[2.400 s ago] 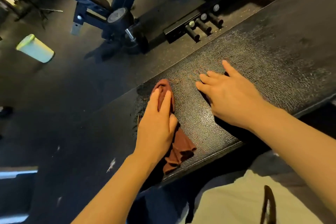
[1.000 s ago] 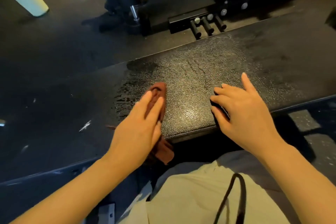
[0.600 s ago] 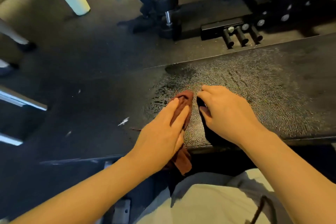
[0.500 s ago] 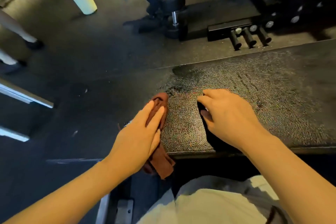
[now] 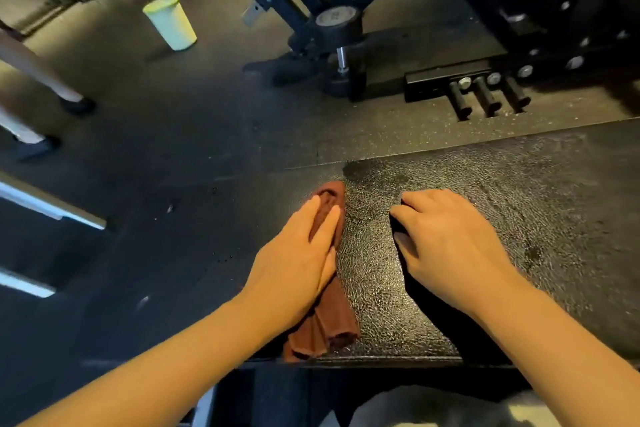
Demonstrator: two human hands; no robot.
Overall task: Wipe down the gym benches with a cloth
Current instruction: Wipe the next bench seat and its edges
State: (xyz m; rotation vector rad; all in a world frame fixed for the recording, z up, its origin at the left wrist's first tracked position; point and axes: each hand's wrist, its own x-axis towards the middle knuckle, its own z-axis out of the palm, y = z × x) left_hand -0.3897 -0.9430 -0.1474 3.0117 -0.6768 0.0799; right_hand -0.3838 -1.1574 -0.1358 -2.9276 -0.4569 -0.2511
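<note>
A black textured gym bench pad (image 5: pixel 502 204) stretches across the right half of the view, and its surface glistens wet. A folded brown cloth (image 5: pixel 329 319) lies along the pad's left end. My left hand (image 5: pixel 298 260) presses flat on the cloth with fingers pointing away from me. The cloth's far tip shows past my fingertips and its near end hangs at the pad's front edge. My right hand (image 5: pixel 446 243) rests on the bare pad to the right of the cloth, fingers curled, nothing in it.
Dark rubber floor lies to the left and beyond. A pale green cup (image 5: pixel 170 21) stands on the floor far left. A black machine frame with a roller pad (image 5: pixel 337 24) and three pegs (image 5: pixel 488 100) stands behind the bench. Someone's legs (image 5: pixel 38 76) are at the left edge.
My left hand has kept the cloth at the pad's left end, sliding it a little. My right hand moved left toward the cloth and curled its fingers. The camera swung left.
</note>
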